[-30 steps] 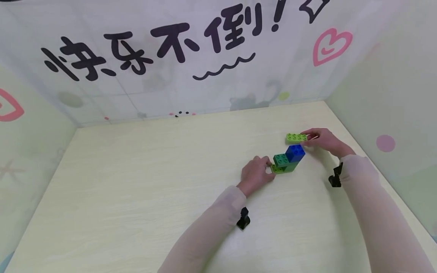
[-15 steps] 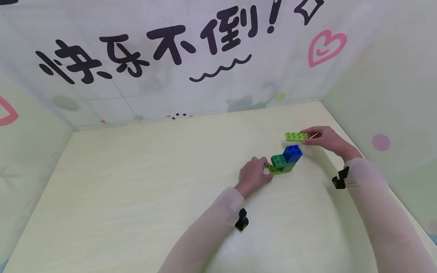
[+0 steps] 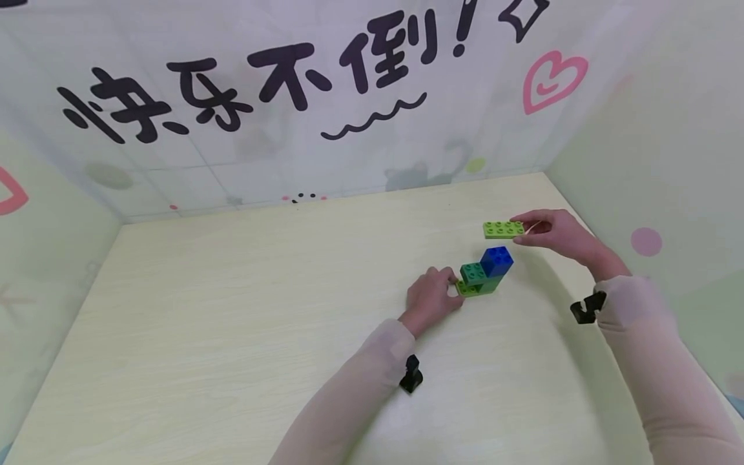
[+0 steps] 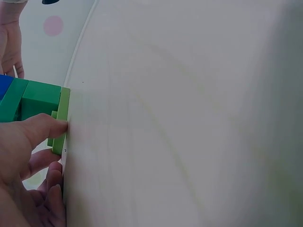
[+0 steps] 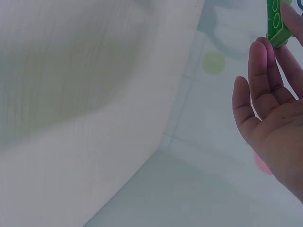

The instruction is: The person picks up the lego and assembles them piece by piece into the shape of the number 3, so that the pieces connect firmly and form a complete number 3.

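My left hand (image 3: 432, 298) pinches the left end of a thin lime-green plate (image 4: 63, 101) at the bottom of a small stack of toy bricks. On that stack a dark green brick (image 3: 473, 273) juts out to the left over the plate. A blue brick (image 3: 497, 261) tops the stack on its right side. Raised behind the stack, my right hand (image 3: 560, 236) pinches the right end of a separate lime-green 2x4 brick (image 3: 503, 230), studs facing up. Between that brick and the blue one there is a gap. The right wrist view shows only part of the held brick (image 5: 278, 26).
The stack stands on a pale wooden tabletop (image 3: 244, 310). A white printed backdrop (image 3: 261, 161) rises along the back edge, and a side wall (image 3: 657, 168) stands close beyond my right hand. Black wrist mounts (image 3: 411, 374) sit on both sleeves.
My right hand has lifted the lime-green 2x4 brick slightly upward, away from the stack. The left hand keeps its grip on the base plate. The head view has shifted a little.
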Tool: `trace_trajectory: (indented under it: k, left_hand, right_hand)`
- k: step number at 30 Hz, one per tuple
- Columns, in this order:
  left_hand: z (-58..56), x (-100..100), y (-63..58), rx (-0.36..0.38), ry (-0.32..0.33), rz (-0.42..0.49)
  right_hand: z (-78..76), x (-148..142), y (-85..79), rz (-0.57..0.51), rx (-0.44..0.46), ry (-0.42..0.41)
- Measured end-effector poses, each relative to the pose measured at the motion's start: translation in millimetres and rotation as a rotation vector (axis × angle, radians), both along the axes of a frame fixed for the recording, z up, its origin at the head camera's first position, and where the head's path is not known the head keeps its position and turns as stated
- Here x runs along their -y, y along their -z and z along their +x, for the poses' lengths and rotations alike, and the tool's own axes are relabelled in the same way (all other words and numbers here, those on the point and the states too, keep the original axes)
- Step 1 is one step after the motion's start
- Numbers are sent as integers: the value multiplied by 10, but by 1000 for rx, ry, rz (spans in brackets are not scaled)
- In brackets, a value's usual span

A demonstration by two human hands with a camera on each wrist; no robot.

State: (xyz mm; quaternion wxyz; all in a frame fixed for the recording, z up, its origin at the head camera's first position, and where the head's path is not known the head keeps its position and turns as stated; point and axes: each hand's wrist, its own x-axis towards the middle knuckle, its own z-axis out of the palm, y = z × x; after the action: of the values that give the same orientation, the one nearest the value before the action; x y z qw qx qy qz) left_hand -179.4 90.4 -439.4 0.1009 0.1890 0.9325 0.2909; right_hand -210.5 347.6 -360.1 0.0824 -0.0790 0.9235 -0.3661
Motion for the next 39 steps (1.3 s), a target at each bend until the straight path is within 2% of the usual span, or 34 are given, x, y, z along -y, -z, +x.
trace_trajectory:
  k: [9,12,22,30,39]
  left_hand:
    - [0,4,6,6,-1,-11]
    - [2,2,6,3,0,-13]
    - [4,6,-3,-2,-2,-2]
    - [6,8,-4,6,-4,-13]
    - [12,6,-2,10,0,-17]
  right_hand:
    - [150,192,-136,-23,-49,14]
    - [192,228,-152,-9,-64,-12]
    - [275,283,-124,9,-151,-103]
    - [348,343,-143,-4,-141,-122]
    - [386,357,-90,-15,-177,-152]
